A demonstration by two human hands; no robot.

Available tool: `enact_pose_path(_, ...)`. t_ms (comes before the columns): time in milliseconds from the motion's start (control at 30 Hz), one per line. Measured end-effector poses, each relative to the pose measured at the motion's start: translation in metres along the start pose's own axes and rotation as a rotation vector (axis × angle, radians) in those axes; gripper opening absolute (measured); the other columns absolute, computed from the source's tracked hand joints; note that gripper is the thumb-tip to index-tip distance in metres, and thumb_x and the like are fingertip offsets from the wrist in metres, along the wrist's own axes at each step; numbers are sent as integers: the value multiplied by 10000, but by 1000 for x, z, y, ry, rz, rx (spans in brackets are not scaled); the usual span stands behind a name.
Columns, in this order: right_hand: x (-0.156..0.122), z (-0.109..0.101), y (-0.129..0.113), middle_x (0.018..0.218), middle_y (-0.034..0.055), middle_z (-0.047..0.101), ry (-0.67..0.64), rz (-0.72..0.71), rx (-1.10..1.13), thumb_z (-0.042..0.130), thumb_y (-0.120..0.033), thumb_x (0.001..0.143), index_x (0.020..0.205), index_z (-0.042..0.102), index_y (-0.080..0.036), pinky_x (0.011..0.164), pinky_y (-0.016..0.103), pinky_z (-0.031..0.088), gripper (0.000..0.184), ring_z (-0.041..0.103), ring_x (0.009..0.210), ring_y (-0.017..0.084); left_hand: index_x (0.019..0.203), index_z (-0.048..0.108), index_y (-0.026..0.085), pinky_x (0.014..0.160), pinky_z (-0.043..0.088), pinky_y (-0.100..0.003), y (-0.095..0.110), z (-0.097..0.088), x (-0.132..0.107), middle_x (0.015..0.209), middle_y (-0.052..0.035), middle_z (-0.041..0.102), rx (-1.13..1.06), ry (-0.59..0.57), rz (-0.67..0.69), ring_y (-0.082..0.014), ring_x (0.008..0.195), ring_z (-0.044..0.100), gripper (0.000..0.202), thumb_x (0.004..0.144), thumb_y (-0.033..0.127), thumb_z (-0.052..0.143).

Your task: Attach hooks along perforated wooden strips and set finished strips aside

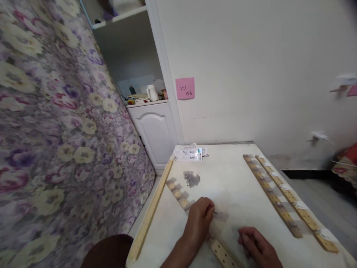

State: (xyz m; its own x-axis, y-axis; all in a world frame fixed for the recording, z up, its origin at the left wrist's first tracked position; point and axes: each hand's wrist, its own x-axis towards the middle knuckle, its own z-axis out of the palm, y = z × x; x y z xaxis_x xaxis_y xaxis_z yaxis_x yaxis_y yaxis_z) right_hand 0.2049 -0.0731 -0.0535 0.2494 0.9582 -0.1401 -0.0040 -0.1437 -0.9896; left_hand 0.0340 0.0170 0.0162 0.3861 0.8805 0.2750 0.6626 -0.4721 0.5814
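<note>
My left hand point(200, 219) rests on a wooden strip point(178, 194) with small metal fittings that runs diagonally across the white table point(231, 182). Its fingers are curled in a pinch on a small thin object I cannot make out. My right hand point(258, 247) lies lower right, fingers curled against the table near the same strip's lower part point(221, 254). A clear packet of small metal hooks point(191, 178) lies just beyond the strip.
Two more wooden strips point(275, 199) with hooks lie diagonally at the right. A plain wooden strip point(152, 210) lines the table's left edge. A packet of parts point(190, 153) sits at the far edge. Flowered fabric point(55, 130) fills the left; a pink note point(185, 88) is on the wall.
</note>
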Motion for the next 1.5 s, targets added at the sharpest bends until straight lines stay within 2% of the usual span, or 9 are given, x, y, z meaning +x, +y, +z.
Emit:
enact_pose_path(200,21,-2,-49,671,-18,584,-295,-23,101,558,-590,789,802,616,-190,481,222,318,404,426,494,87,800,643,212,689,419,-234,19,-2,-21,786,-4,623,-139,-15,52,-145,753,580,181,856,125,495)
enact_pose_path(300,23,5,-45,596,-51,512,-439,47,149,587,-629,747,832,603,-189,442,206,263,449,391,448,71,821,656,219,689,427,-230,23,3,-31,802,-10,628,-127,-59,74,-145,760,587,189,880,145,492)
enact_pose_path(433,18,3,-16,624,-56,507,-554,65,257,707,-523,699,888,600,-188,475,194,274,400,402,506,67,806,660,205,648,430,-215,26,15,-44,811,-24,624,-104,-149,87,-139,732,592,176,892,181,508)
enact_pose_path(633,16,-15,3,608,-70,464,-454,28,241,708,-471,707,934,616,-191,472,206,315,372,414,510,81,984,641,228,749,458,-243,23,21,-55,905,-27,657,-312,-44,-28,-155,827,611,200,865,155,498)
enact_pose_path(767,17,-17,0,572,-69,479,-379,31,166,672,-497,730,860,596,-187,459,217,347,345,446,475,88,974,618,211,633,463,-232,14,29,-67,761,6,631,-525,-49,-243,-132,663,602,164,854,201,507)
enact_pose_path(900,13,-11,-3,573,-58,511,-370,15,147,670,-480,729,830,595,-181,492,230,380,325,479,499,97,971,579,197,588,455,-221,10,40,-77,715,26,593,-701,-72,-328,-119,615,585,149,840,239,522)
enact_pose_path(1067,5,-7,-7,557,-68,522,-402,6,118,690,-413,703,819,563,-202,485,222,373,272,478,483,93,977,621,198,554,408,-202,23,37,-75,745,25,596,-685,-125,-315,-101,594,539,210,768,196,602)
enact_pose_path(1233,3,-6,-5,576,-75,538,-538,21,93,705,-350,666,875,549,-204,456,203,370,299,472,456,80,742,693,195,617,403,-210,31,29,-73,751,9,593,-581,-171,-209,-126,702,562,34,733,173,670)
enact_pose_path(1500,1,-8,-5,650,-36,580,-610,-6,176,698,-418,701,871,574,-178,517,215,372,319,514,553,99,713,649,192,588,400,-200,27,30,-73,692,26,566,-585,-174,-250,-117,660,546,101,718,101,605)
